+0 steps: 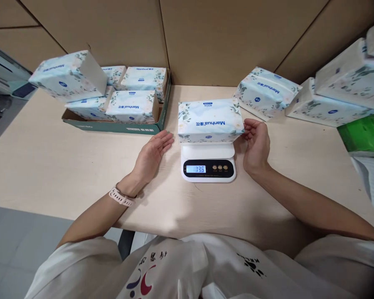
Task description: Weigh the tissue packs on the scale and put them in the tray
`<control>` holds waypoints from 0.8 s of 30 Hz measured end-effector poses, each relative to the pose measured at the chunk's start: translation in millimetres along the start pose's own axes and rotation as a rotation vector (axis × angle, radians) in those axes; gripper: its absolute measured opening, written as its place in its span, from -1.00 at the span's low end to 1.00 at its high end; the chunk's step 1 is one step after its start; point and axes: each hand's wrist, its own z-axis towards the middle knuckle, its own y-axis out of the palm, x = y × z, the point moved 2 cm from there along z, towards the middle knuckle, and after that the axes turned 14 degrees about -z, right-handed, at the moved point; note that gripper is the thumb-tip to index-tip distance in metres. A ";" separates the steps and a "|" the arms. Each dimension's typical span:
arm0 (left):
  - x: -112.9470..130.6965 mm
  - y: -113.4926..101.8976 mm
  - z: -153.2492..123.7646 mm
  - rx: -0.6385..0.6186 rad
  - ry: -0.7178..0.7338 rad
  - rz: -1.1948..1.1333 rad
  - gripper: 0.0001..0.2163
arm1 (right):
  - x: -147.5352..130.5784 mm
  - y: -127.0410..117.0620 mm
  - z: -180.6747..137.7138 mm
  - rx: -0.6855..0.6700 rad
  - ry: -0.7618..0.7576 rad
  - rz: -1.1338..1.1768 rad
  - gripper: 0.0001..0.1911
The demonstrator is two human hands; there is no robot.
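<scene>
A floral-print tissue pack (210, 120) lies on a white digital kitchen scale (208, 151), whose lit display appears to read 173.6 or 113.6. To the left of the scale, my left hand (152, 155) rests near the table with its fingers stretched out, apart from the pack. My right hand (257, 143) is at the pack's right end, fingers extended and slightly curved, close to or touching it. Neither hand grips anything.
On the left, a green cardboard box (137, 128) holds several tissue packs, one stacked on top (71, 77). More packs (266, 93) stand at the right, beside a green crate (364, 133). A brown panel wall (237, 37) rises behind the table (50, 166).
</scene>
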 end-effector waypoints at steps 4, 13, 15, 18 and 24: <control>1.3 1.0 -0.7 0.011 -0.003 -0.012 -0.50 | -4.0 -1.0 -1.1 -0.006 0.013 -0.001 -0.46; -1.3 -1.8 2.1 -0.017 0.013 -0.011 -0.58 | -0.5 0.6 1.6 0.002 0.021 -0.027 -0.46; -1.3 -2.0 2.6 -0.021 0.017 -0.019 -0.60 | -2.9 0.1 0.3 0.000 0.020 -0.035 -0.47; -0.9 -1.7 2.6 -0.025 0.012 -0.030 -0.63 | -5.5 -1.0 -1.7 -0.013 0.022 -0.057 -0.50; -0.8 -1.8 2.8 -0.028 0.018 -0.024 -0.67 | -1.4 -0.8 -0.8 -0.009 0.003 -0.071 -0.49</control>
